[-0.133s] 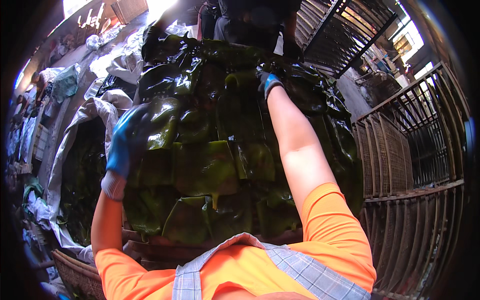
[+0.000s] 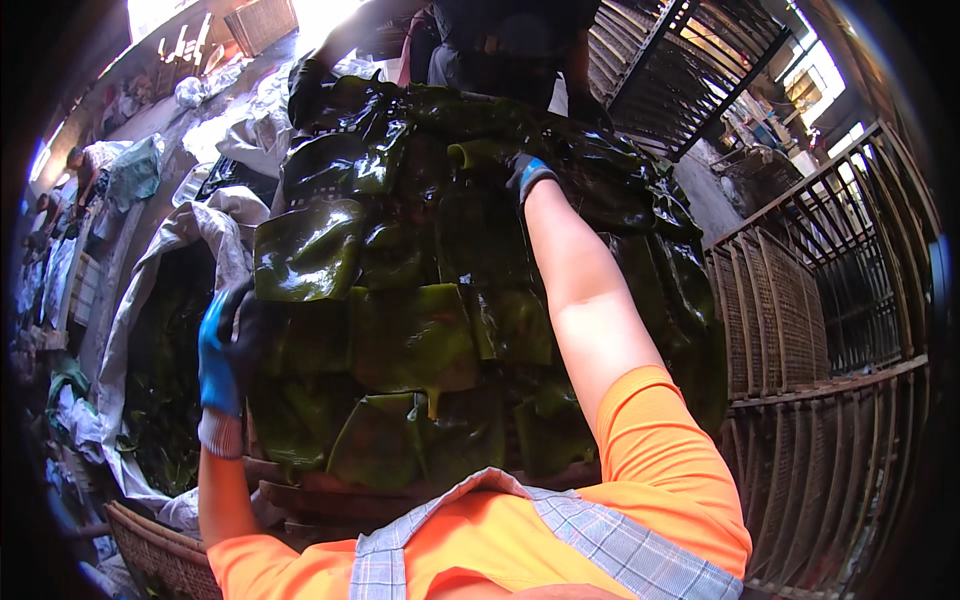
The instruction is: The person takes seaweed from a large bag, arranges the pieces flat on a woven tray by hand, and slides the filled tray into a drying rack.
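So closest to the camera there's the wearer's bright orange short-sleeved shirt (image 2: pixel 660 440) with grey plaid apron straps (image 2: pixel 620 535) over it. Just past that, brown wooden boards (image 2: pixel 330 500) poke out under the main stuff: dark green, glossy, wet-looking flat sheets (image 2: pixel 415 335), overlapping in rough rows and filling the middle of the view. A brown woven basket (image 2: pixel 150 540) sits at the lower left.

The left hand, in a blue glove with dark-coated fingers (image 2: pixel 228 345), is up against the left edge of the spread, just below a shiny squarish sheet (image 2: pixel 308 250). Its thumb and fingers look bent, but I can't tell if they're pinching anything. Next to it there's a pale grey sack (image 2: pixel 165 240) with green leafy stuff in its open mouth.

Farther up, the right hand, in a dark and blue glove (image 2: pixel 530 175), is out over the far sheets, near one with a curled edge (image 2: pixel 480 155). Its fingers blend into the dark green, so no idea whether they're gripping.

Brown slatted racks (image 2: pixel 765 310) stand off to the right, and a person in dark clothes (image 2: pixel 510 40) is at the far end.
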A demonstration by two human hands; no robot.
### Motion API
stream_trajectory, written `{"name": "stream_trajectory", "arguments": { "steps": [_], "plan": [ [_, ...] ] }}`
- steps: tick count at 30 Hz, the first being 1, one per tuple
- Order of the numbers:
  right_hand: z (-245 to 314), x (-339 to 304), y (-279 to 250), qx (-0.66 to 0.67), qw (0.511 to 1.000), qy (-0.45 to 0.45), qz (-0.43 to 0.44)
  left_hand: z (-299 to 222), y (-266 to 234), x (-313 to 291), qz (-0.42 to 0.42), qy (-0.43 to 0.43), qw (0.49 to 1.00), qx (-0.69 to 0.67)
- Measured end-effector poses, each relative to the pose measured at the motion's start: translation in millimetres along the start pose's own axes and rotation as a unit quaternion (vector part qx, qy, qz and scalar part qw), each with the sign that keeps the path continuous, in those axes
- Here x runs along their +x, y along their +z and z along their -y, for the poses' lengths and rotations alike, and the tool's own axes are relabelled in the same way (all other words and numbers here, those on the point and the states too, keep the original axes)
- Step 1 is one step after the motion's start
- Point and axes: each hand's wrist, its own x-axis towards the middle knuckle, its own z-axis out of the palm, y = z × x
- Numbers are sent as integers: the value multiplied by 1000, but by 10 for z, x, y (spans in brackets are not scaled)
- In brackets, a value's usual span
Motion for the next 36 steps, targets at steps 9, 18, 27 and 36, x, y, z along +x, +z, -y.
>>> {"name": "stream_trajectory", "arguments": {
  "steps": [9,18,27,36],
  "plan": [
    [59,-918,-891,-64,992,13,-106,925,-567,-1575,-119,-221,967,-34],
    [-1647,-2738,-1671,177,836,-222,-469,1349,-543,-1838,160,-142,968,-131],
    [-5198,-4633,-472,322,773,435,-331,1032,-623,-1821,258,123,958,31],
    [-5817,-3916,-509,33,922,287,-258,639,-506,-1936,129,9,990,53]
  ]
}}
